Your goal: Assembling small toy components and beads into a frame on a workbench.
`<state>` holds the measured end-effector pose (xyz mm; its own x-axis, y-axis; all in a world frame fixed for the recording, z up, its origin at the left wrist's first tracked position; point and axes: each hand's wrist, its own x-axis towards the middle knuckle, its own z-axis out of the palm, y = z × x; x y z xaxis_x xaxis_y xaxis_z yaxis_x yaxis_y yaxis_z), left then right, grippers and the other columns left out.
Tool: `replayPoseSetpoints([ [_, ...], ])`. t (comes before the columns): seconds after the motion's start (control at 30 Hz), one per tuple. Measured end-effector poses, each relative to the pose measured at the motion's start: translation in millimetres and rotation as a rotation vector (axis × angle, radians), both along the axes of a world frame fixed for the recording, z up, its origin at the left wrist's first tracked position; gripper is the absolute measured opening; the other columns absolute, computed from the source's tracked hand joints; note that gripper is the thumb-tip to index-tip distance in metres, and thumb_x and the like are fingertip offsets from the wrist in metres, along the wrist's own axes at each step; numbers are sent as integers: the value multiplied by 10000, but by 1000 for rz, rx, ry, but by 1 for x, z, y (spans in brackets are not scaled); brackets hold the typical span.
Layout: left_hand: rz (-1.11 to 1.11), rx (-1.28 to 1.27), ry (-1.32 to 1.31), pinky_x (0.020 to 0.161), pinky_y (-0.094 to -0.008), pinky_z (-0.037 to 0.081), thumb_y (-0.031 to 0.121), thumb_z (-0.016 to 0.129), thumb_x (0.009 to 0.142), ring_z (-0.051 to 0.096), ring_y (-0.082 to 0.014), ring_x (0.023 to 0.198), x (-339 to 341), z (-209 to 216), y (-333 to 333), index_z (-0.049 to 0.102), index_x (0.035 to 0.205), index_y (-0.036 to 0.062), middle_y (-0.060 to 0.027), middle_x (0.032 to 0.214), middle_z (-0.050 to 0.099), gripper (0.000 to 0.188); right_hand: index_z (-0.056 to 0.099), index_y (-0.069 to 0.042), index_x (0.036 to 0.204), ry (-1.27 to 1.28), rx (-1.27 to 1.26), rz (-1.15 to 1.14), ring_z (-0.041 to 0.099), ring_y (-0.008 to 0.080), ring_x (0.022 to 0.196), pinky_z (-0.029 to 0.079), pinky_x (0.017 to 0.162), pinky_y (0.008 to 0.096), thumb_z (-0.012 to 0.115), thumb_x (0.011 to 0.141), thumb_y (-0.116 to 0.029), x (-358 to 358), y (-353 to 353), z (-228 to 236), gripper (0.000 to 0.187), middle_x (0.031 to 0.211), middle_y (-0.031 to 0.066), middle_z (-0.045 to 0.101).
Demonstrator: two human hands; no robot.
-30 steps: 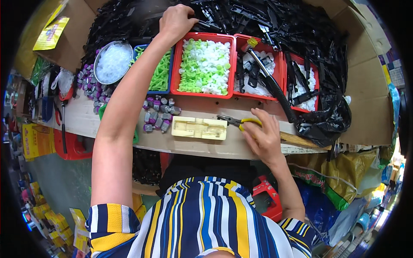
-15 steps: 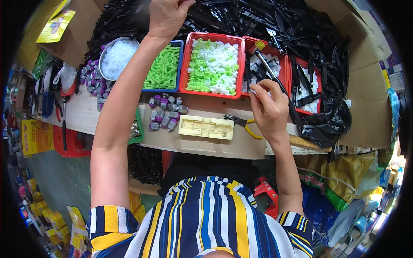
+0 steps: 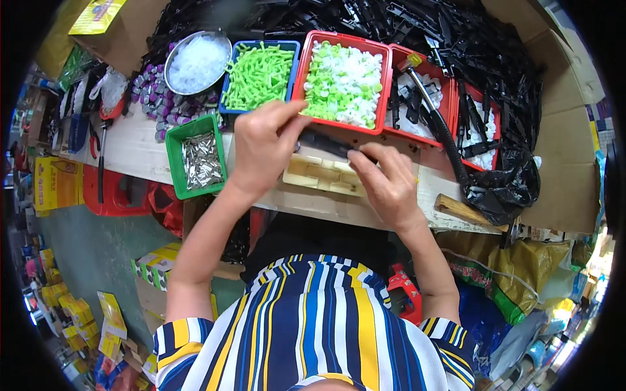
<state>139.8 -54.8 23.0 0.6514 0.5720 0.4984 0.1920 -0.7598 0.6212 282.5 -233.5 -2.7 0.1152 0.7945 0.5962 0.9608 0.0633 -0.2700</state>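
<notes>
A long black plastic piece, slightly blurred, spans the gap between my two hands. My left hand pinches its left end between thumb and fingers. At its right end, the curled fingers of my right hand close on it; whether they also hold something small is hidden. Just below the piece lies a cream-coloured block with shaped recesses, partly covered by my right hand. Directly beyond my hands stands a red bin of green and white small plastic parts.
A blue bin holds green sticks, beside a metal bowl of clear pieces. Purple-grey parts lie left of a green tray of metal pins. A hammer rests across red bins at right. Black parts heap behind.
My left hand has come down from the far black heap, bringing the black piece over the cream block. My right hand has moved left and slightly nearer, onto the piece's right end.
</notes>
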Motion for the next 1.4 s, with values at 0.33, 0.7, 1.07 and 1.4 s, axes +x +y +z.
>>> replayPoseSetpoints([
  [0.33,-24,147,46,796,-398,499,14,761,740,614,-306,936,-42,-55,-42,707,908,11,-111,924,655,176,677,-72,954,116,-114,3,604,243,932,438,747,375,740,747,-52,-17,-12,-21,218,951,42,633],
  [0.7,-81,174,36,823,-403,497,9,758,730,612,-301,963,-46,-62,-37,693,934,1,-107,975,663,215,670,-32,957,115,-207,95,599,284,858,496,733,386,734,764,-23,-14,-12,-19,204,932,97,613],
  [1.07,117,138,47,829,-413,499,4,751,759,596,-325,961,-76,-57,-43,702,987,-3,-122,985,644,233,660,-46,1051,123,-190,161,635,295,846,506,715,405,699,850,-96,-11,50,-4,211,915,92,635],
  [1.4,135,132,60,844,-412,496,-15,706,794,586,-338,981,-72,-59,-41,684,1018,-19,-140,1012,634,225,537,-11,1019,225,-498,105,647,385,797,489,693,480,703,845,-140,-36,106,-10,273,816,197,647],
])
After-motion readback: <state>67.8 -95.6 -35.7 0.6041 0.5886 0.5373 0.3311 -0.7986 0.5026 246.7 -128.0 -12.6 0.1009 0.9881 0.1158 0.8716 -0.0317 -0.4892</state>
